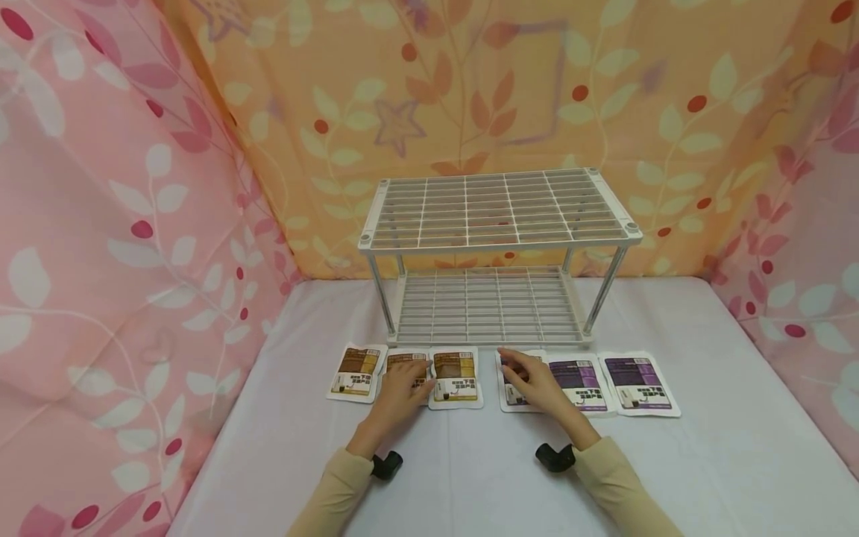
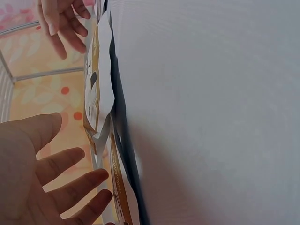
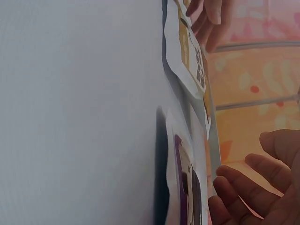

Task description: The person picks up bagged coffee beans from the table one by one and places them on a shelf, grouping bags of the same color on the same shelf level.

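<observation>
Our left hand [image 1: 400,388], fingers apart | brown packets [image 1: 455,377] under it and either side | our right hand [image 1: 540,383], fingers apart | purple packets [image 1: 579,383] under it and rightward | white rack [image 1: 499,245] beyond both

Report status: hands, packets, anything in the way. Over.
Left hand empty at middle brown packet; right hand empty at leftmost purple packet. Six packets in a row before white rack. Nothing visibly blocking either hand.

Three gold-and-brown packets [image 1: 455,378] and three purple-labelled packets [image 1: 579,385] lie label-up in a row.
</observation>
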Motion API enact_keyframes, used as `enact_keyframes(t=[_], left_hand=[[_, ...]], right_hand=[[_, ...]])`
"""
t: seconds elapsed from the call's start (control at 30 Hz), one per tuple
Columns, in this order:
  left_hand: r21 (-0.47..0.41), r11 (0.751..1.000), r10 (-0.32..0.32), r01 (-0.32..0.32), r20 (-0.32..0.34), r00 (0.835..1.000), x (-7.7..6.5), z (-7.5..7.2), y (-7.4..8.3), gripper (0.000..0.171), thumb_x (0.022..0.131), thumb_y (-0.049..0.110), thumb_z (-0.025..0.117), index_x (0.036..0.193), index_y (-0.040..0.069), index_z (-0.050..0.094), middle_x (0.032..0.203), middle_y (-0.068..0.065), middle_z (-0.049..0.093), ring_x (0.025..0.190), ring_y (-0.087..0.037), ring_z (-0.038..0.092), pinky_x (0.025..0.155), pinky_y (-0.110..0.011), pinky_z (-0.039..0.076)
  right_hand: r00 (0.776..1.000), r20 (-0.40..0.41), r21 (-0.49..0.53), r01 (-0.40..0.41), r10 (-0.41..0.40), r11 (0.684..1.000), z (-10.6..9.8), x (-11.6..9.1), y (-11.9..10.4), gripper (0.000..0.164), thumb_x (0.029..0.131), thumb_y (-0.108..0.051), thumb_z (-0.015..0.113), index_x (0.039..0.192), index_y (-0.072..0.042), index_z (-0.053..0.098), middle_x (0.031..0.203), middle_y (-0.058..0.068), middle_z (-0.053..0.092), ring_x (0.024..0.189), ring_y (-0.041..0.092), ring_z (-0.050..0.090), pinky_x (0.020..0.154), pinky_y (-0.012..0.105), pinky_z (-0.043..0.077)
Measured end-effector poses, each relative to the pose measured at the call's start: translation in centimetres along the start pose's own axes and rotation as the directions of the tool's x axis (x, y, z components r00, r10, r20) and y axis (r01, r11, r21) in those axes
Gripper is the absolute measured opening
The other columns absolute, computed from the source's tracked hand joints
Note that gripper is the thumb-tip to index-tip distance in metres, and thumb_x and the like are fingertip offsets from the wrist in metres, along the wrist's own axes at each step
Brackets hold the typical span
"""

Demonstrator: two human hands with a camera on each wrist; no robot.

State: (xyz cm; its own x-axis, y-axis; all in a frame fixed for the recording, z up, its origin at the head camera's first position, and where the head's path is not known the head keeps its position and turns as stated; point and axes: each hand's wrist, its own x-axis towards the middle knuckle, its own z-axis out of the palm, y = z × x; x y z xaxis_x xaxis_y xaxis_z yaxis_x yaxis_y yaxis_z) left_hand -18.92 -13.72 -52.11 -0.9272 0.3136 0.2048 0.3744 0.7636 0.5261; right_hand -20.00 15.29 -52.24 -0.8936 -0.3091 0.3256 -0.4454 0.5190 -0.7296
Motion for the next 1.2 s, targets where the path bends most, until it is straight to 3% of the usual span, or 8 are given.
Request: enact_keyframes(t=[0.4,0.6,0.83,1.03,1.2], left_hand=[[0.019,1.0,0.023,-0.024,0.024,0.999,0.3,0.6,0.8,0.046,0.092,0.04,0.053,0.129,0.012,0.055,0.127,-0.008,0.055,0.115,-0.03,0.045,0.093,-0.056,0.035],[0.022,1.0,0.021,-0.022,0.039,0.999,0.2,0.9,0.9,0.047,0.092,0.04,0.053,0.131,0.014,0.053,0.129,-0.008,0.055,0.116,-0.029,0.045,0.093,-0.056,0.035],[0.038,0.998,0.042,-0.044,0.038,0.998,0.3,1.2,1.0,0.047,0.091,0.04,0.055,0.131,0.014,0.053,0.126,-0.009,0.056,0.113,-0.028,0.048,0.09,-0.054,0.039],[0.012,0.998,0.055,-0.055,0.045,0.998,0.1,1.0,1.3,0.048,0.091,0.038,0.056,0.132,0.013,0.052,0.128,-0.013,0.054,0.118,-0.032,0.047,0.094,-0.056,0.038],[-0.03,0.999,0.041,-0.039,0.069,0.997,0.1,0.9,1.7,0.051,0.091,0.037,0.056,0.135,0.011,0.049,0.131,-0.014,0.05,0.123,-0.032,0.043,0.099,-0.05,0.038]], right_hand=[[0.998,0.042,0.003,0.043,-0.043,0.999,1.9,0.1,-0.6,0.037,0.09,-0.013,0.06,0.123,0.002,0.056,0.105,0.015,0.066,0.075,0.01,0.056,0.062,0.021,0.047],[0.996,0.028,-0.001,0.079,-0.079,0.997,2.6,0.0,-0.9,0.037,0.088,-0.013,0.062,0.122,0.001,0.057,0.105,0.013,0.067,0.078,0.013,0.058,0.065,0.023,0.048],[0.998,0.061,-0.011,0.03,-0.029,0.999,3.1,-0.2,-1.5,0.041,0.089,-0.015,0.062,0.128,-0.003,0.054,0.11,0.013,0.065,0.09,0.021,0.062,0.073,0.029,0.05],[0.996,0.055,0.017,0.074,-0.075,0.997,3.2,-0.4,-2.1,0.043,0.087,-0.011,0.063,0.127,0.001,0.052,0.109,0.018,0.062,0.083,0.021,0.064,0.069,0.026,0.053],[0.996,0.044,0.033,0.081,-0.082,0.996,3.3,-0.3,-2.5,0.042,0.087,-0.01,0.064,0.125,0.002,0.053,0.114,0.02,0.058,0.079,0.021,0.065,0.065,0.024,0.053]])
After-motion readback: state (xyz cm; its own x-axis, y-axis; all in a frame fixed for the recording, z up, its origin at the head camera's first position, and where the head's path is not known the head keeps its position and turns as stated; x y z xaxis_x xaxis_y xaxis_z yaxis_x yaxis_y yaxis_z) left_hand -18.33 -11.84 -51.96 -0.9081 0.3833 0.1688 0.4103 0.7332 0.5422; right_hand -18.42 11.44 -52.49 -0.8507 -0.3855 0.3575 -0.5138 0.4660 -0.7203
